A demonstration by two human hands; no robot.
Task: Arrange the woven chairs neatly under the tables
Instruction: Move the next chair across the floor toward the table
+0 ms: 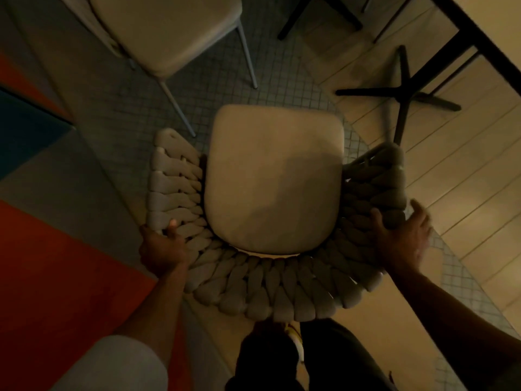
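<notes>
Head view, looking straight down, dim warm light.

I see 1 woven chair [270,193] directly below me, cream seat cushion facing up, braided backrest curving around the near side and both flanks. It stands on the small-tile floor [220,88], out in the open, not tucked under anything.

Left hand [162,248]: on the left rear corner of the woven back, fingers [172,224] wrapped and clamped on the braid, thumb on the inner side.

Right hand [403,238]: against the right flank of the woven back, fingers [417,206] spread apart and laid flat on the outer braid. The hand is blurred; I cannot tell whether it grips or only presses.

The surface [485,32] runs along the upper right, dark edge, pale top. Its black cross base [401,94] sits on the plank floor [465,165], ahead and right of the chair, apart from it.

A 2nd chair [166,32] with a cream seat and thin metal legs stands at upper left, ahead of the woven chair, not touching it.

Orange and blue panels [36,249] fill the left edge. My dark trousers [282,362] are just behind the backrest.
</notes>
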